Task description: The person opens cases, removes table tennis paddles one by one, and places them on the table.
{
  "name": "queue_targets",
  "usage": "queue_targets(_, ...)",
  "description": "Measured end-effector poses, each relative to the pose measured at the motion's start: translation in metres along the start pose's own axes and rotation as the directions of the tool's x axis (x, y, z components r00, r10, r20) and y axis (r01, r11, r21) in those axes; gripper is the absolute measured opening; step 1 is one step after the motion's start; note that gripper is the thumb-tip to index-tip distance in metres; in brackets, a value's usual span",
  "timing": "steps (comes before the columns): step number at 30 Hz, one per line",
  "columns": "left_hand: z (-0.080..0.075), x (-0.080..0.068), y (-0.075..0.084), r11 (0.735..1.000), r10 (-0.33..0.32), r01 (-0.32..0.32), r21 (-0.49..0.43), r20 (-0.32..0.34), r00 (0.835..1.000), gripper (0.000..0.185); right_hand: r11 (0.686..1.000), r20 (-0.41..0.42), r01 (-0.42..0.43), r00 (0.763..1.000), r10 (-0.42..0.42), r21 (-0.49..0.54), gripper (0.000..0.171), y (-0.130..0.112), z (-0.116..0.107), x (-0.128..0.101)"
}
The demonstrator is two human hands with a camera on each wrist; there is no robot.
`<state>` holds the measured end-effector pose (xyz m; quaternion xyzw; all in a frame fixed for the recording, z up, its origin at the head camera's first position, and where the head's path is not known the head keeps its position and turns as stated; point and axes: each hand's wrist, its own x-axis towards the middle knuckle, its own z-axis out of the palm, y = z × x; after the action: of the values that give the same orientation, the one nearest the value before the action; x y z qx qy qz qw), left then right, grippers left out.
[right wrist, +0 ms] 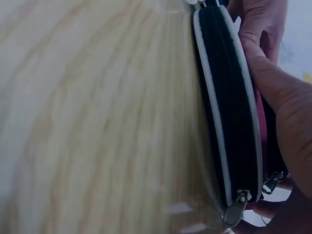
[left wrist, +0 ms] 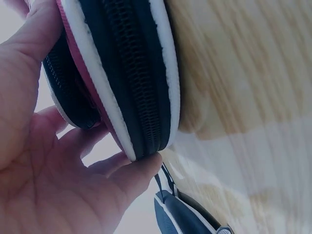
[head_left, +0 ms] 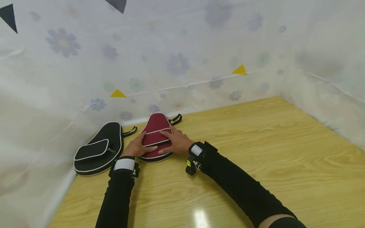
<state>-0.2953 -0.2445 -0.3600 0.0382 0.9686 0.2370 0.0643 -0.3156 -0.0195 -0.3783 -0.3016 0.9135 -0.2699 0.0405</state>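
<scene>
Left of the head frame's centre, the red case (head_left: 154,137) points narrow end upward, long axis between your left hand (head_left: 135,147) and right hand (head_left: 180,141); both grip its sides, neither nearer.

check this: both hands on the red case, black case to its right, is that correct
Not quite: the black case lies left of the red case, as the head view shows. The left hand and right hand are indeed on the red case.
</scene>
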Motion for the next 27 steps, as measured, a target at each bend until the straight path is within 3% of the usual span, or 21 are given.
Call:
queue_targets(13,-0.006,-0.001,0.003,1.000,-0.018,0.018,0.022,0.001,1.000,0.099,0.999,0.007,-0.041,0.999,0.041,-0.033,0.085,0.000,0.006,0.012)
queue_targets(27,0.001,0.005,0.025,1.000,0.002,-0.001,0.016,-0.016,1.000,0.097,0.999,0.007,-0.048,0.999,0.048,-0.009,0.084,0.011,-0.010,-0.004)
